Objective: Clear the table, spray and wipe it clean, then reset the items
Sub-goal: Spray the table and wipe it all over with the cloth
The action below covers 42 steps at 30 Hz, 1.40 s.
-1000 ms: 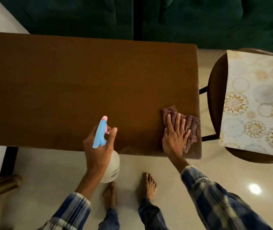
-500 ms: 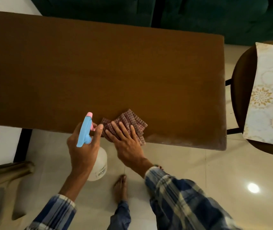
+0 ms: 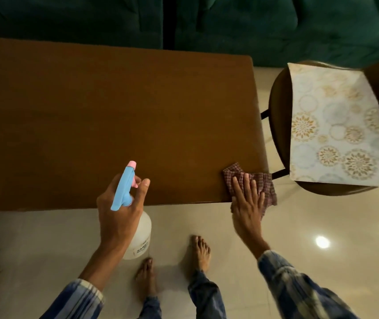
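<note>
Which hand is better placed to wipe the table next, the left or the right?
Right, probably. The right hand lies flat on the checked cloth at the near right corner of the table; the left hand grips the spray bottle.

Above the grip of our left hand [image 3: 119,215], the head of the spray bottle [image 3: 124,187] looks like smooth blue plastic with a pink tip. Below the grip its body is cloudy, translucent white plastic. Under our flat right hand [image 3: 247,203] the cloth [image 3: 268,187] is a woven check, soft and creased. Beyond both, the table [image 3: 115,111] looks like smooth, matt brown wood. Beneath the grip the floor [image 3: 299,226] is glossy pale tile, mirroring 2 lamps. Right of the cloth, a patterned mat [image 3: 333,125] looks matt.
</note>
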Each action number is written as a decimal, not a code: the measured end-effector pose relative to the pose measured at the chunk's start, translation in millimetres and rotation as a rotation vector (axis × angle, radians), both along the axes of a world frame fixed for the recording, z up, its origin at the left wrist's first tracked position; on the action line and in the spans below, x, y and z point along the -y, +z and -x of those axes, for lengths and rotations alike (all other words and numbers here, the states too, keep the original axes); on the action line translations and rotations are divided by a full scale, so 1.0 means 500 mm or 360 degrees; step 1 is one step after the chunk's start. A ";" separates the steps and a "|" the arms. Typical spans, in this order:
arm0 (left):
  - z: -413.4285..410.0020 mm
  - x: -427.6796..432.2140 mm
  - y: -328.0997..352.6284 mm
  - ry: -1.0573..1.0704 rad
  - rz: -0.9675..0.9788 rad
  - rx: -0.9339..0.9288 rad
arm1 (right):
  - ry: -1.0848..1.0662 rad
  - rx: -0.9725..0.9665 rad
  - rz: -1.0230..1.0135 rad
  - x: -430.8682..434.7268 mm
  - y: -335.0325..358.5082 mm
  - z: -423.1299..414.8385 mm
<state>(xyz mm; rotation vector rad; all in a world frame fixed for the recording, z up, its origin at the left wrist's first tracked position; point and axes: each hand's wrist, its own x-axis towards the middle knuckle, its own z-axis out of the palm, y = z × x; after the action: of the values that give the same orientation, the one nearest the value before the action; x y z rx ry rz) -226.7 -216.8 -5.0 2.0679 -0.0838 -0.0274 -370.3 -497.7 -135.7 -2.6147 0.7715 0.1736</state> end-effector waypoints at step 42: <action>-0.339 0.375 -0.031 -0.0296 -0.0014 0.0019 | -0.0238 0.0039 -0.0104 0.285 -0.023 -0.548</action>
<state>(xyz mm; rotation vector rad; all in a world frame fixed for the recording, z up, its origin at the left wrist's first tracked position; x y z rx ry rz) -57.3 -404.4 -20.7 2.0634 -0.2834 -0.1300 -96.4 -640.3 -147.2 -2.4815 0.9327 0.1212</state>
